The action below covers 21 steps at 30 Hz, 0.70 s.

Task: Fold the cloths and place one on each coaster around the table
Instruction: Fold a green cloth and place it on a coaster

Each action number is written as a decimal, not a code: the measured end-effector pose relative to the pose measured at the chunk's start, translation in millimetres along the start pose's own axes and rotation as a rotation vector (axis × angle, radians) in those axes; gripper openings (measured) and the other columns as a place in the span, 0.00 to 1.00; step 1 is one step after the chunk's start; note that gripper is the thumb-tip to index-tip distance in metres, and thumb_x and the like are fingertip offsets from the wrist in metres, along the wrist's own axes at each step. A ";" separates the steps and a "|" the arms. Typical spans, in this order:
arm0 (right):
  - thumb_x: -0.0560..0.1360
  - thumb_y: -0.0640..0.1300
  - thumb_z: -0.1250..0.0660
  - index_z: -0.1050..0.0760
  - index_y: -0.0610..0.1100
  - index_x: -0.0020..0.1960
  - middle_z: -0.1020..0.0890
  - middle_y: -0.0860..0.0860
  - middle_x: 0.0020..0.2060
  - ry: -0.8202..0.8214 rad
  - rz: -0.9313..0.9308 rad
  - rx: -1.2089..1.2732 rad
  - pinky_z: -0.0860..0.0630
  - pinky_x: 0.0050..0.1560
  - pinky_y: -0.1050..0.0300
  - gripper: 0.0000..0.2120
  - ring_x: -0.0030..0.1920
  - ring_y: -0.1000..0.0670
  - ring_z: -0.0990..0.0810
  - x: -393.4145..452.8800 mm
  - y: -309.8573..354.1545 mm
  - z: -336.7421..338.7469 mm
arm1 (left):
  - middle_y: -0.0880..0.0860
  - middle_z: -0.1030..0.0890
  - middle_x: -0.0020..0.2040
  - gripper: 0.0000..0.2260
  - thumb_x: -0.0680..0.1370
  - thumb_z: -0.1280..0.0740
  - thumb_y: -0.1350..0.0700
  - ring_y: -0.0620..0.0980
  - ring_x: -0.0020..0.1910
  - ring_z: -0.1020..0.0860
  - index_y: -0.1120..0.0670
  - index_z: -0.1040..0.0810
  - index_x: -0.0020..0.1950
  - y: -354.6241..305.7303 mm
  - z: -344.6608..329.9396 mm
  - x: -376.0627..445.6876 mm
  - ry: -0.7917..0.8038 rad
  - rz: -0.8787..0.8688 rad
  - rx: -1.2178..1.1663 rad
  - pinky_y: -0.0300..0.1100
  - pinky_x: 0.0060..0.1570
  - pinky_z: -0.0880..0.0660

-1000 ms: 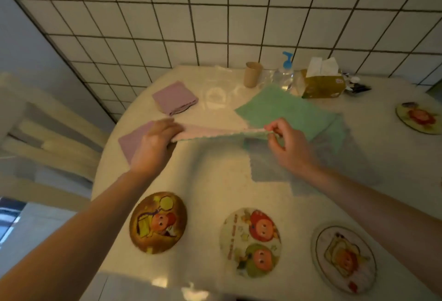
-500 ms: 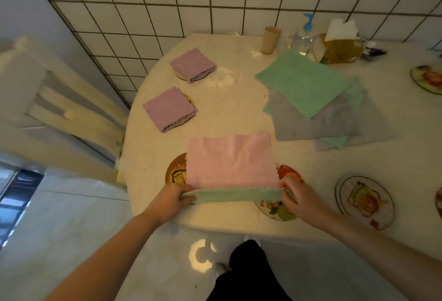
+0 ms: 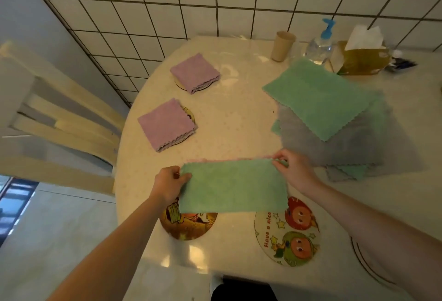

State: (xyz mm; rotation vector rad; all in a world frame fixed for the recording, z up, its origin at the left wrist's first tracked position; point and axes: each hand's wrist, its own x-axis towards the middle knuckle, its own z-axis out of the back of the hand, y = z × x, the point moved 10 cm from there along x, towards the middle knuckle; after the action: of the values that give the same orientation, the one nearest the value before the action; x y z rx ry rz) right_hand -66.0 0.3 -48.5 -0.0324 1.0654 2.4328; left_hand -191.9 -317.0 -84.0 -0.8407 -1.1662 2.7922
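1. While pinched at its two upper corners, hangs as a folded green cloth (image 3: 233, 187) between left hand (image 3: 167, 184) and right hand (image 3: 293, 171), each closed on one corner, thumb over fingers; pink underside peeping along the top edge.
2. Held above the near edge of the bench (image 3: 239, 118), lower hem draping over part of a brown cartoon coaster (image 3: 189, 225) at 7 o'clock and just brushing a pale round coaster (image 3: 288, 235) with fruit faces at 5 o'clock.
3. At 10 o'clock, a folded purple cloth (image 3: 167, 124) resting on a coaster, only a sliver of rim showing; farther back at 11 o'clock, a second folded purple cloth (image 3: 195, 72) likewise seated on its coaster.
4. At 2 o'clock, a loose stack of unfolded cloths (image 3: 334, 118), green on top, grey beneath, more green under that, edges scalloped and pile fuzzy.
5. Along the tiled wall at 1 o'clock: paper cup (image 3: 282, 46), clear pump bottle (image 3: 319, 45) with blue top, tissue box (image 3: 361, 57).
6. Off the bench at 9 o'clock, a cream wooden chair (image 3: 62, 114).
7. Bench surface glossy, pale, rounded at the edge.
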 end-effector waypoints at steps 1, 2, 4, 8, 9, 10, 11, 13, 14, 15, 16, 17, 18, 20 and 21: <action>0.76 0.43 0.34 0.25 0.48 0.46 0.22 0.57 0.40 0.041 0.013 -0.018 0.28 0.41 0.63 0.01 0.42 0.56 0.23 5.6 0.3 -5.7 | 0.54 0.23 0.32 0.12 0.76 0.30 0.53 0.54 0.33 0.24 0.56 0.25 0.35 0.1 -3.0 3.5 0.012 0.006 0.025 0.53 0.38 0.22; 0.77 0.43 0.35 0.26 0.48 0.46 0.22 0.56 0.39 0.083 0.025 -0.037 0.28 0.39 0.63 0.01 0.41 0.56 0.23 11.3 -0.5 -11.8 | 0.52 0.24 0.31 0.12 0.76 0.31 0.53 0.52 0.32 0.25 0.54 0.26 0.34 -0.3 -6.1 7.2 0.022 0.006 0.049 0.52 0.37 0.22; 0.77 0.42 0.36 0.26 0.47 0.46 0.21 0.54 0.40 0.137 0.031 -0.063 0.26 0.39 0.60 0.02 0.40 0.54 0.22 17.4 -1.9 -19.4 | 0.52 0.25 0.31 0.13 0.77 0.31 0.53 0.51 0.32 0.25 0.53 0.27 0.33 0.1 -8.2 11.6 0.026 0.001 0.068 0.50 0.35 0.23; 0.78 0.43 0.37 0.28 0.48 0.44 0.21 0.51 0.37 0.152 0.012 -0.140 0.26 0.36 0.56 0.04 0.37 0.52 0.22 29.1 -10.7 -22.7 | 0.51 0.24 0.32 0.11 0.78 0.33 0.54 0.49 0.32 0.25 0.51 0.27 0.35 0.0 -7.2 19.4 -0.001 -0.008 0.058 0.44 0.32 0.26; 0.78 0.43 0.37 0.28 0.47 0.44 0.21 0.51 0.37 0.150 0.006 -0.159 0.27 0.36 0.56 0.04 0.37 0.52 0.22 30.8 -13.2 -22.5 | 0.50 0.23 0.33 0.11 0.78 0.33 0.53 0.49 0.32 0.24 0.51 0.26 0.36 1.3 -7.7 21.4 0.000 -0.001 0.052 0.44 0.32 0.25; 0.78 0.43 0.37 0.28 0.47 0.45 0.21 0.51 0.37 0.152 0.002 -0.176 0.27 0.35 0.57 0.03 0.37 0.53 0.22 32.9 -15.1 -22.4 | 0.51 0.23 0.33 0.11 0.78 0.33 0.53 0.50 0.32 0.24 0.52 0.26 0.36 2.6 -7.8 23.8 -0.001 0.008 0.053 0.46 0.33 0.24; 0.78 0.43 0.37 0.28 0.46 0.45 0.21 0.51 0.37 0.159 -0.003 -0.190 0.27 0.34 0.58 0.03 0.36 0.53 0.22 34.0 -16.3 -22.5 | 0.52 0.23 0.33 0.10 0.78 0.33 0.53 0.51 0.33 0.24 0.53 0.26 0.37 3.4 -7.7 25.7 -0.001 0.015 0.061 0.49 0.34 0.23; 0.78 0.43 0.36 0.28 0.46 0.44 0.21 0.52 0.36 0.173 -0.001 -0.216 0.29 0.32 0.60 0.04 0.35 0.54 0.23 36.5 -17.3 -25.0 | 0.53 0.22 0.34 0.10 0.77 0.32 0.52 0.54 0.35 0.23 0.54 0.25 0.37 3.9 -9.4 29.8 -0.002 0.020 0.091 0.50 0.35 0.22; 0.78 0.43 0.36 0.28 0.47 0.44 0.22 0.52 0.36 0.177 0.006 -0.226 0.29 0.32 0.60 0.04 0.35 0.53 0.23 37.4 -16.6 -26.4 | 0.53 0.22 0.35 0.09 0.77 0.32 0.52 0.55 0.37 0.22 0.54 0.25 0.38 2.7 -10.4 30.9 -0.006 0.014 0.119 0.48 0.35 0.23; 0.78 0.43 0.36 0.28 0.46 0.44 0.21 0.52 0.37 0.176 0.010 -0.235 0.28 0.33 0.60 0.03 0.35 0.52 0.22 38.6 -16.6 -27.6 | 0.52 0.22 0.37 0.08 0.77 0.32 0.52 0.56 0.39 0.22 0.54 0.24 0.41 0.5 -10.9 31.4 -0.016 0.005 0.165 0.46 0.35 0.26; 0.77 0.43 0.36 0.27 0.46 0.46 0.21 0.52 0.39 0.170 0.014 -0.245 0.28 0.35 0.60 0.02 0.37 0.51 0.22 39.7 -16.7 -28.0 | 0.52 0.21 0.40 0.06 0.77 0.32 0.51 0.56 0.42 0.22 0.54 0.23 0.47 -3.2 -10.7 31.2 -0.038 -0.011 0.222 0.43 0.37 0.28; 0.77 0.43 0.36 0.27 0.45 0.49 0.22 0.52 0.43 0.163 0.017 -0.256 0.28 0.37 0.61 0.02 0.40 0.52 0.23 40.5 -16.4 -27.9 | 0.53 0.21 0.44 0.09 0.76 0.32 0.51 0.56 0.44 0.22 0.54 0.23 0.53 -7.4 -10.0 30.7 -0.070 -0.033 0.285 0.43 0.38 0.27; 0.77 0.43 0.36 0.27 0.44 0.53 0.24 0.51 0.47 0.157 0.022 -0.273 0.30 0.40 0.62 0.06 0.42 0.53 0.24 41.0 -16.4 -28.1 | 0.53 0.21 0.49 0.13 0.76 0.32 0.51 0.56 0.46 0.22 0.53 0.25 0.58 -11.4 -9.8 30.8 -0.096 -0.062 0.335 0.45 0.40 0.26; 0.77 0.44 0.36 0.28 0.42 0.59 0.27 0.50 0.53 0.165 0.037 -0.306 0.33 0.45 0.63 0.12 0.45 0.54 0.27 42.6 -16.8 -30.7 | 0.53 0.24 0.57 0.18 0.75 0.31 0.51 0.56 0.51 0.23 0.52 0.28 0.63 -17.3 -12.2 33.9 -0.100 -0.113 0.370 0.49 0.47 0.24; 0.77 0.44 0.36 0.29 0.42 0.59 0.28 0.50 0.53 0.169 0.044 -0.316 0.33 0.46 0.63 0.12 0.45 0.54 0.28 43.1 -16.7 -31.7 | 0.53 0.27 0.58 0.19 0.75 0.30 0.52 0.56 0.52 0.24 0.53 0.29 0.64 -19.5 -14.8 36.9 -0.077 -0.124 0.372 0.49 0.50 0.24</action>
State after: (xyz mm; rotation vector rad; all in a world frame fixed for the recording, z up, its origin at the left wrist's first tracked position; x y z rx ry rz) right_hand -102.1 5.9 -91.0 -0.3266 0.7445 2.6525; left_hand -220.3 -285.7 -97.3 -0.6110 -0.6427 2.8244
